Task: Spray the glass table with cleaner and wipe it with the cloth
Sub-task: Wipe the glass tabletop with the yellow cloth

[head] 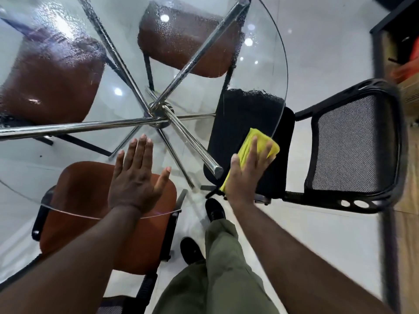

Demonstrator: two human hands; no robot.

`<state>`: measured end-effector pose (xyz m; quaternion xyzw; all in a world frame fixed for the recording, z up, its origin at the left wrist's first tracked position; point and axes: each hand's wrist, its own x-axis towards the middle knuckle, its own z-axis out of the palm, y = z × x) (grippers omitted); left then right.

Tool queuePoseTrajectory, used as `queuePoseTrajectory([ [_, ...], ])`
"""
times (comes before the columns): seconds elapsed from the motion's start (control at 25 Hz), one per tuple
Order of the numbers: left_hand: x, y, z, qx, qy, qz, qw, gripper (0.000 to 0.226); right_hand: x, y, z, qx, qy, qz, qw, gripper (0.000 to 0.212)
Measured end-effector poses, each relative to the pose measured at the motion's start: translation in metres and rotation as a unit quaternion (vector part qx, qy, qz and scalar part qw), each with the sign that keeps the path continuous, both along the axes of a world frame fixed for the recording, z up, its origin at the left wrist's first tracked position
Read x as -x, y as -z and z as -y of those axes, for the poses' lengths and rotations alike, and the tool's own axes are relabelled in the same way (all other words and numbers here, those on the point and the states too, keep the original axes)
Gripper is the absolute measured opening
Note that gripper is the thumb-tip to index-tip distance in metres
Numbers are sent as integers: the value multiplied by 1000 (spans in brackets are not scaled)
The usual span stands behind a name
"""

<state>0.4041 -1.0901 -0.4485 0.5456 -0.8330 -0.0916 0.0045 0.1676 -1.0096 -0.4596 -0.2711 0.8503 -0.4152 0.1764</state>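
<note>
Right hand (248,171), fingers straight, presses the folded yellow cloth (252,135), which lies beneath its palm and fingers, against the glass table (267,64) near the rim; left hand (136,180) rests flat, fingers extended, holding nothing.

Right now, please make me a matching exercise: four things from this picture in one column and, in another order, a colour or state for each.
Things
1. left hand
2. cloth
3. mesh chair
4. far glass

States
A. wet with droplets
B. yellow, pressed under the right hand
C. open, fingers straight
D. black, on the right

Pairs: 1-C, 2-B, 3-D, 4-A.
</note>
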Motion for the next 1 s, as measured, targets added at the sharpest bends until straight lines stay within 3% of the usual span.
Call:
queuePoseTrajectory([
  [0.16,0,5,-1,3,0,-7,1000,85,46,6,27,108,192,203,954,85],
  [0.24,0,7,-1,14,-5,-12,1000,85,93,32,38,100,217,277,931,89],
  [0.32,-1,5,-2,13,-4,-13,1000,84,80,23,31,120,252,326,903,83],
  [0.48,1,3,-1,14,-4,-10,1000,85,18,3,2,137,208,358,900,64],
  [0.64,1,5,0,19,-2,-10,1000,85,103,1,44,122,172,324,922,44],
  [0.76,0,5,0,17,-2,-5,1000,85,126,-2,58,127,185,306,925,46],
  [0.88,-1,3,0,15,-2,2,1000,85,51,-4,21,100,206,311,922,59],
  [1.0,0,2,0,19,-1,7,1000,84,-14,2,-21,84,165,332,925,53],
])
